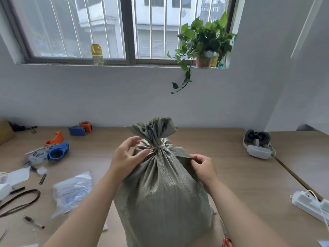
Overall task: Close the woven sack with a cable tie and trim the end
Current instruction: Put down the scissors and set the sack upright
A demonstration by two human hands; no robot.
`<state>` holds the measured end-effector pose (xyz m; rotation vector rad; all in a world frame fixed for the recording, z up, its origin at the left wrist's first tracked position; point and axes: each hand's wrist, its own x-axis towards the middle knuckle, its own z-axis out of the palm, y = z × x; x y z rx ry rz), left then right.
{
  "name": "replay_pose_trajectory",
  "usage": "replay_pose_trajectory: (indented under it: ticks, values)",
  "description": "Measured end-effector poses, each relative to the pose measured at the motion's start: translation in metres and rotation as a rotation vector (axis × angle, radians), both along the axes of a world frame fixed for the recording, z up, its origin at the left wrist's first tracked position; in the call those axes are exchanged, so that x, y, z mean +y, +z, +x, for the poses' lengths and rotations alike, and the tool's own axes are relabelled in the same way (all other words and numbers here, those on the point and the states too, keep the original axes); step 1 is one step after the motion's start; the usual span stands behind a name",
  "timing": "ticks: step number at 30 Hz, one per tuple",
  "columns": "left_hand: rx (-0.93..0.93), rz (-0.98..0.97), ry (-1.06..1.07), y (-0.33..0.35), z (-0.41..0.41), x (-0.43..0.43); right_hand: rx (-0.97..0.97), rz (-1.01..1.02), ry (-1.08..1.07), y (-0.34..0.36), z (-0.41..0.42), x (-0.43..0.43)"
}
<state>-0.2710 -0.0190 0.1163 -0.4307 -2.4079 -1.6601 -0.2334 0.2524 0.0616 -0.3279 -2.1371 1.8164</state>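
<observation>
A full grey-green woven sack (160,193) stands upright on the wooden table (231,175) in front of me. Its gathered neck is cinched by a pale cable tie (157,148), with the ruffled mouth fanning out above. My left hand (127,157) rests against the left side of the neck, thumb touching the gathered folds and fingers loosely spread. My right hand (203,166) pinches a flap of sack fabric (183,152) that sticks out to the right of the tie. Red-handled scissors (227,237) lie by the sack's lower right.
Blue and orange tape dispensers (57,151), a clear plastic bag (71,191), a dark strap (19,202) and small tools crowd the table's left. A headset (258,145) and a white power strip (311,205) lie to the right. A plant (203,41) sits on the windowsill.
</observation>
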Motion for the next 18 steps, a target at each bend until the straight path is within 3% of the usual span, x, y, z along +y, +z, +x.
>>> replay_pose_trajectory:
  ticks: [4,11,18]
  values:
    - [-0.1,0.167,0.09,-0.028,0.017,-0.03,0.005,-0.077,0.024,-0.002,0.001,0.003]
    - [-0.269,0.492,0.136,-0.092,0.055,-0.044,-0.083,-0.225,0.259,-0.02,0.013,0.014]
    - [-0.31,0.594,0.142,-0.138,0.079,-0.028,-0.185,-0.208,0.314,-0.034,0.027,0.016]
